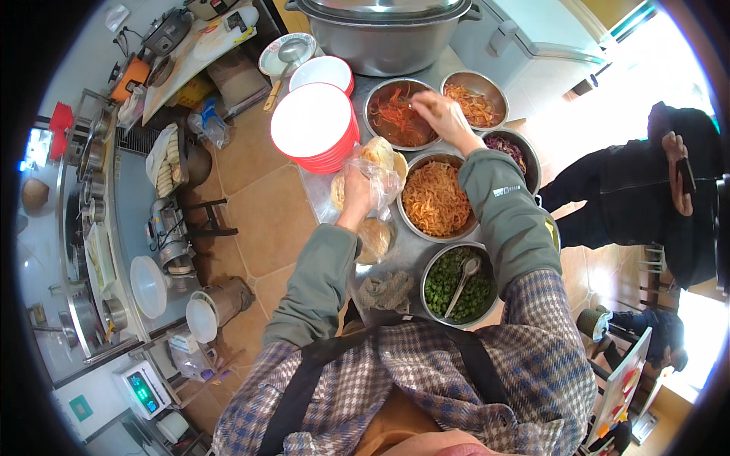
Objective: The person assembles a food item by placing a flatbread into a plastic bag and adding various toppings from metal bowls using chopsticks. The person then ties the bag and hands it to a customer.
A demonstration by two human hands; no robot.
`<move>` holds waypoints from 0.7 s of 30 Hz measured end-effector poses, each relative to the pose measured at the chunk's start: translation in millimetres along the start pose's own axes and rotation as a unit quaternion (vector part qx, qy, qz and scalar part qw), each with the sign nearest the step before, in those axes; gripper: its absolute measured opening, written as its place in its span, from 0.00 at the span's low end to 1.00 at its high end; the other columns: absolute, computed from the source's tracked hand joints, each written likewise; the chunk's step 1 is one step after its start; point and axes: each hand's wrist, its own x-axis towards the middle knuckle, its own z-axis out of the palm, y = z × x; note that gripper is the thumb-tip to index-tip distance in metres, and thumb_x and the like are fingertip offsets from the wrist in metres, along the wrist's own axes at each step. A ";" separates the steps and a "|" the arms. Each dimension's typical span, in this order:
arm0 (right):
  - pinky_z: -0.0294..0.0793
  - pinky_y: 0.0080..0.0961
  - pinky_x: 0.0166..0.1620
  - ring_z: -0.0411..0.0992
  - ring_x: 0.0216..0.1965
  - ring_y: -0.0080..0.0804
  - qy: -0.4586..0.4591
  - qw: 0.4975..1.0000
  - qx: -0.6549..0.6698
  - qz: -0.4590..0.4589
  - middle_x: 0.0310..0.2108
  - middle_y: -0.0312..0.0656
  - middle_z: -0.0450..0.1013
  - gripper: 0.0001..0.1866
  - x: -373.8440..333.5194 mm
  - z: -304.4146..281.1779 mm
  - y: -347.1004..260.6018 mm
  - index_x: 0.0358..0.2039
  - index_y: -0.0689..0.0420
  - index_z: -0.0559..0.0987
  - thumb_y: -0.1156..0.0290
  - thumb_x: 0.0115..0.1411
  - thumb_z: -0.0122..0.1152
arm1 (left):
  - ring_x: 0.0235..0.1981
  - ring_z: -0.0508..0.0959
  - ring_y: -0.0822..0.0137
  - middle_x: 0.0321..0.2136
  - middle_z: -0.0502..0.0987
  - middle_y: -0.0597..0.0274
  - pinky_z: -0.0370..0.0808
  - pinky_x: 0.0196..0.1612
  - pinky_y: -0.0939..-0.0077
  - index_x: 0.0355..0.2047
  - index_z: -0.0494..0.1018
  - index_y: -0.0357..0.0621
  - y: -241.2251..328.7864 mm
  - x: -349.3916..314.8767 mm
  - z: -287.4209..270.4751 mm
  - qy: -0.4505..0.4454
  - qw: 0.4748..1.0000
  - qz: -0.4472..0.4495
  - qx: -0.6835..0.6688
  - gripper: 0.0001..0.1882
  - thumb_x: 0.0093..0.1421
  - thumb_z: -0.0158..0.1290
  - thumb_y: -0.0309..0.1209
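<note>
My left hand (355, 191) grips a clear plastic bag (380, 182) with a split bread bun (378, 154) standing in its mouth. Over the right side of a steel bowl of shredded carrot in reddish liquid (395, 114) is my right hand (442, 118), its fingers pinched together. What they hold, if anything, is too small to make out. Right of it stands a bowl of orange-brown shreds (468, 105). Under my right wrist are a bowl of purple shredded cabbage (508, 152) and a large bowl of pale orange shreds (435, 199).
Nearest me, a bowl of chopped greens (456, 292) holds a spoon (461, 286), beside a grey cloth (385, 290). Stacked red-and-white bowls (313, 118) stand at the left edge, a big lidded pot (380, 38) behind. A person in dark clothes (639, 182) is at the right.
</note>
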 end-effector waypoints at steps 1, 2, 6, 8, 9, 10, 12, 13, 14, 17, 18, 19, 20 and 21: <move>0.79 0.32 0.41 0.81 0.36 0.41 -0.069 0.997 -0.026 0.035 0.34 0.47 0.81 0.11 -7.8 -4.7 -4.1 0.41 0.59 0.80 0.65 0.65 0.61 | 0.56 0.72 0.56 0.55 0.70 0.50 0.70 0.60 0.63 0.64 0.60 0.39 0.2 0.9 -2.3 0.007 1.000 -0.004 -0.001 0.53 0.38 0.74 0.33; 0.79 0.32 0.41 0.81 0.36 0.41 -0.081 0.994 0.014 0.066 0.34 0.47 0.81 0.11 -13.1 -8.3 -7.7 0.41 0.59 0.80 0.65 0.65 0.61 | 0.57 0.70 0.54 0.54 0.69 0.49 0.69 0.60 0.63 0.63 0.61 0.38 1.0 1.3 -4.1 0.009 1.000 -0.013 -0.008 0.53 0.36 0.75 0.34; 0.78 0.30 0.39 0.81 0.34 0.38 -0.082 0.963 0.002 0.255 0.31 0.50 0.80 0.11 -18.3 -34.9 -6.2 0.38 0.59 0.80 0.64 0.66 0.60 | 0.54 0.72 0.61 0.55 0.70 0.54 0.72 0.58 0.65 0.67 0.56 0.42 7.0 1.6 -5.9 -0.050 0.996 0.057 -0.043 0.52 0.45 0.73 0.34; 0.78 0.33 0.37 0.80 0.31 0.41 0.056 0.970 0.039 0.234 0.31 0.48 0.79 0.11 -13.1 -44.1 -1.3 0.36 0.60 0.80 0.63 0.65 0.61 | 0.53 0.72 0.63 0.55 0.69 0.56 0.72 0.57 0.65 0.66 0.56 0.44 10.6 3.6 1.4 -0.103 0.977 0.101 -0.156 0.50 0.47 0.72 0.33; 0.77 0.35 0.36 0.78 0.30 0.45 0.078 0.982 0.003 0.172 0.32 0.47 0.78 0.11 -10.0 -42.8 -0.9 0.36 0.58 0.79 0.63 0.65 0.61 | 0.53 0.72 0.64 0.54 0.68 0.58 0.72 0.57 0.64 0.66 0.56 0.46 12.2 4.8 6.1 -0.129 0.971 0.034 -0.201 0.49 0.47 0.71 0.31; 0.77 0.36 0.36 0.78 0.30 0.47 0.037 0.982 -0.005 0.186 0.32 0.48 0.78 0.10 -7.8 -41.4 -1.5 0.36 0.57 0.79 0.63 0.65 0.61 | 0.53 0.72 0.65 0.53 0.68 0.58 0.72 0.57 0.65 0.66 0.56 0.46 13.2 5.5 9.3 -0.125 0.972 0.019 -0.196 0.48 0.47 0.71 0.30; 0.76 0.37 0.36 0.77 0.31 0.49 -0.007 0.977 -0.022 0.211 0.34 0.48 0.78 0.09 -6.9 -29.6 -9.6 0.36 0.56 0.79 0.63 0.64 0.61 | 0.53 0.72 0.65 0.53 0.69 0.58 0.73 0.56 0.67 0.66 0.56 0.46 14.6 7.0 12.1 -0.128 0.971 0.040 -0.198 0.48 0.47 0.70 0.29; 0.76 0.37 0.36 0.77 0.31 0.50 -0.010 0.978 -0.004 0.206 0.34 0.49 0.78 0.09 -9.5 -24.0 -15.9 0.35 0.55 0.79 0.63 0.64 0.61 | 0.53 0.72 0.66 0.53 0.69 0.58 0.73 0.55 0.67 0.66 0.57 0.46 15.1 7.3 11.6 -0.125 0.976 0.055 -0.168 0.48 0.46 0.70 0.29; 0.77 0.34 0.36 0.78 0.28 0.42 -0.023 0.974 0.048 0.222 0.32 0.48 0.78 0.09 -10.5 -19.0 -20.9 0.36 0.54 0.78 0.63 0.65 0.61 | 0.52 0.72 0.66 0.53 0.69 0.58 0.74 0.54 0.68 0.66 0.57 0.46 15.5 7.7 10.2 -0.122 0.981 0.069 -0.137 0.48 0.46 0.70 0.28; 0.75 0.27 0.32 0.75 0.24 0.25 -0.020 0.929 0.160 0.334 0.27 0.40 0.77 0.10 -11.4 -22.0 -22.0 0.37 0.56 0.78 0.62 0.67 0.59 | 0.52 0.72 0.66 0.52 0.70 0.58 0.75 0.52 0.69 0.65 0.58 0.45 17.3 6.0 3.4 -0.110 0.982 0.050 -0.147 0.47 0.46 0.70 0.28; 0.74 0.24 0.30 0.73 0.22 0.21 0.030 0.913 0.197 0.356 0.26 0.37 0.76 0.11 -9.0 -25.8 -16.5 0.37 0.57 0.78 0.62 0.67 0.59 | 0.53 0.72 0.67 0.52 0.70 0.58 0.76 0.52 0.70 0.65 0.59 0.44 18.0 4.0 1.4 -0.107 0.982 0.006 -0.156 0.47 0.46 0.70 0.28; 0.73 0.21 0.27 0.72 0.21 0.20 0.078 0.903 0.233 0.351 0.24 0.34 0.76 0.11 -6.7 -32.9 -7.8 0.37 0.59 0.78 0.63 0.67 0.59 | 0.53 0.73 0.66 0.53 0.70 0.58 0.75 0.52 0.70 0.63 0.60 0.42 18.4 2.8 0.9 -0.099 0.974 0.005 -0.202 0.46 0.44 0.70 0.27; 0.71 0.20 0.22 0.70 0.17 0.21 0.105 0.896 0.222 0.370 0.24 0.35 0.75 0.10 -3.1 -40.1 3.7 0.39 0.58 0.77 0.64 0.67 0.59 | 0.52 0.73 0.66 0.53 0.70 0.57 0.75 0.52 0.70 0.63 0.60 0.42 18.5 0.6 1.5 -0.077 0.956 -0.050 -0.279 0.46 0.44 0.71 0.27; 0.70 0.21 0.19 0.70 0.15 0.22 0.109 0.877 0.222 0.412 0.24 0.36 0.76 0.10 -1.4 -44.7 15.0 0.39 0.59 0.77 0.64 0.67 0.58 | 0.52 0.73 0.65 0.52 0.71 0.57 0.75 0.52 0.70 0.63 0.60 0.42 17.6 -1.9 2.5 -0.052 0.928 -0.097 -0.356 0.46 0.43 0.71 0.27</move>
